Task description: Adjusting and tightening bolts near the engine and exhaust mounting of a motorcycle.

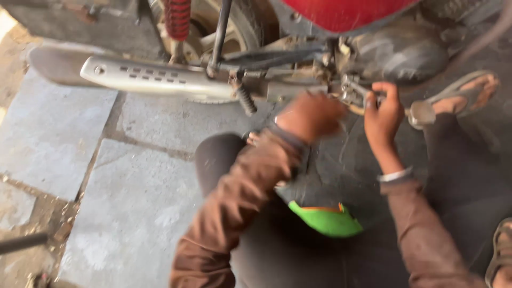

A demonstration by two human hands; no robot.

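Observation:
A motorcycle stands over me, with its silver exhaust pipe (149, 77) running left and a red tank above. My right hand (383, 112) grips a small metal part (354, 95) on the bike's lower frame near the footrest. My left hand (312, 114) is blurred, fingers curled, hovering just left of that same spot; whether it holds anything I cannot tell. Both arms wear brown sleeves.
A red shock spring (177, 18) and the rear wheel (234, 26) sit behind the exhaust. A sandalled foot (464, 93) rests at the right. A green object (328, 220) lies on my lap. Grey stone paving (64, 138) spreads to the left.

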